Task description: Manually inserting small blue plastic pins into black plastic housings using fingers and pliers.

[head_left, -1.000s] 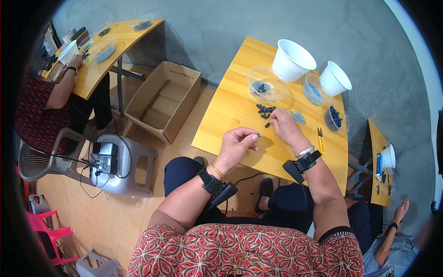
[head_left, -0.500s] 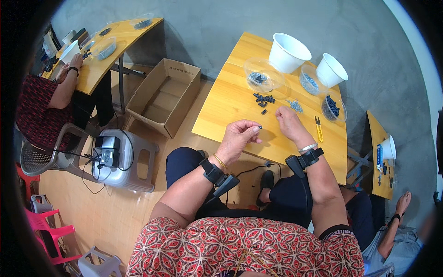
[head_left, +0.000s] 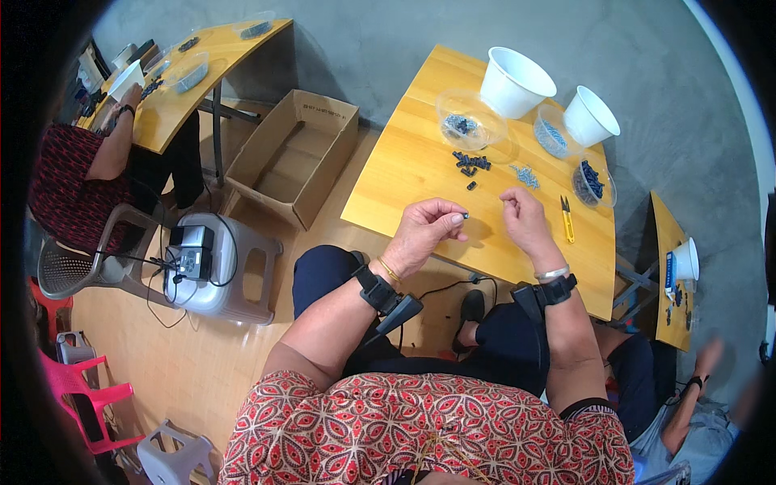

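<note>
Indoors, a person's left hand (head_left: 422, 233) pinches a small dark piece (head_left: 466, 216) between thumb and fingertips at the near side of a yellow wooden table (head_left: 396, 184). The right hand (head_left: 529, 224) curls nearby, any contents hidden. Beyond lie black cylindrical pieces (head_left: 472, 162), slender silvery parts (head_left: 525, 176) and, rightward, yellow-handled snips (head_left: 567, 221).

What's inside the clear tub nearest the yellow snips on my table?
The clear tub holds a heap of small dark pieces. Only the outer ones show; whatever lies beneath them is covered, so I can't tell what's at the bottom.
</note>
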